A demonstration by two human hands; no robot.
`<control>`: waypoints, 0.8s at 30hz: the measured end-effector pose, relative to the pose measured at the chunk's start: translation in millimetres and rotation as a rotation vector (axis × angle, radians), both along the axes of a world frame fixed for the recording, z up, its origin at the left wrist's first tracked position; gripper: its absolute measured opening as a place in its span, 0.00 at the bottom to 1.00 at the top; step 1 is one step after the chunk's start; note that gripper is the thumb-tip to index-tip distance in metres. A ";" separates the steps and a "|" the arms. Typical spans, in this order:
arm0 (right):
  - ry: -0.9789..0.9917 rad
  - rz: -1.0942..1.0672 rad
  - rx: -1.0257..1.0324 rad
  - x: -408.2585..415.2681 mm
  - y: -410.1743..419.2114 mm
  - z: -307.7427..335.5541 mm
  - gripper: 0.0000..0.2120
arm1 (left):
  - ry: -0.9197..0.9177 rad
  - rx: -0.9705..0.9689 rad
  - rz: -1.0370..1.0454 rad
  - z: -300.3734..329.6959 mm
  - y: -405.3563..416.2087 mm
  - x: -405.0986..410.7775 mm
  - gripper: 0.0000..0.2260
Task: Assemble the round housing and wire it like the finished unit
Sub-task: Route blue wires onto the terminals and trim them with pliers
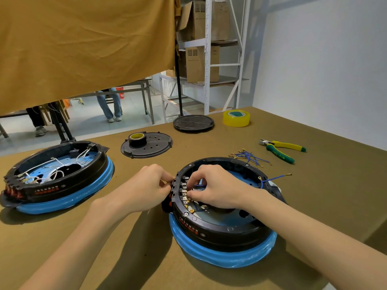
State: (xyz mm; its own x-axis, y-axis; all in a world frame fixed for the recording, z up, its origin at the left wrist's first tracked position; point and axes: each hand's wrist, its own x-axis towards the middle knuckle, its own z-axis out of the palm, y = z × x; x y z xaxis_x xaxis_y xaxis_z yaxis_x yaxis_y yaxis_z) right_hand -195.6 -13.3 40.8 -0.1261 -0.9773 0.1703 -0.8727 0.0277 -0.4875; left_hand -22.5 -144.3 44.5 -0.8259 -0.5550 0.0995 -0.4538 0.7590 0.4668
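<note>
The round black housing [222, 229] on a blue ring sits at front centre-right. Its switch block [178, 190] with brass terminals lines the left inner wall. My left hand [146, 187] grips that block from outside. My right hand [217, 187] reaches inside, fingertips pinched on a blue wire's connector at the terminals. One blue wire [276, 177] sticks out over the far rim. The finished unit [56, 176], with white wires inside, stands at the left.
Loose blue wires [249, 156] with brass lugs and green-yellow pliers [282, 148] lie behind the housing. A black lid [150, 146] carries a tape roll [137, 139]; another lid [193, 123] and clear yellow tape [236, 118] lie farther back. People's legs show beyond the table.
</note>
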 end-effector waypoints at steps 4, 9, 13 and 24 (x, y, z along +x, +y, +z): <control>0.026 -0.008 0.000 1.2 -3.6 0.0 0.06 | 0.005 -0.018 0.004 -0.3 1.1 -0.3 0.11; -0.005 0.001 0.005 -3.3 -3.7 0.1 0.04 | -0.004 -0.016 0.001 2.4 3.5 0.1 0.12; -0.025 0.014 0.013 -5.1 -3.7 2.2 0.04 | -0.014 -0.008 0.003 3.2 4.1 -0.1 0.12; -0.054 0.016 0.023 -6.4 -4.8 1.6 0.04 | -0.039 -0.006 0.010 4.7 4.9 0.5 0.12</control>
State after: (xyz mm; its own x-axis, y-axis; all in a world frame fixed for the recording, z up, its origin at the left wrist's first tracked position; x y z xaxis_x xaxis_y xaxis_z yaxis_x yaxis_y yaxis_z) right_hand -202.0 -18.1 42.5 -0.1187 -0.9829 0.1406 -0.8454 0.0257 -0.5335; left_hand -22.0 -139.4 49.1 -0.8234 -0.5631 0.0709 -0.4794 0.7570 0.4440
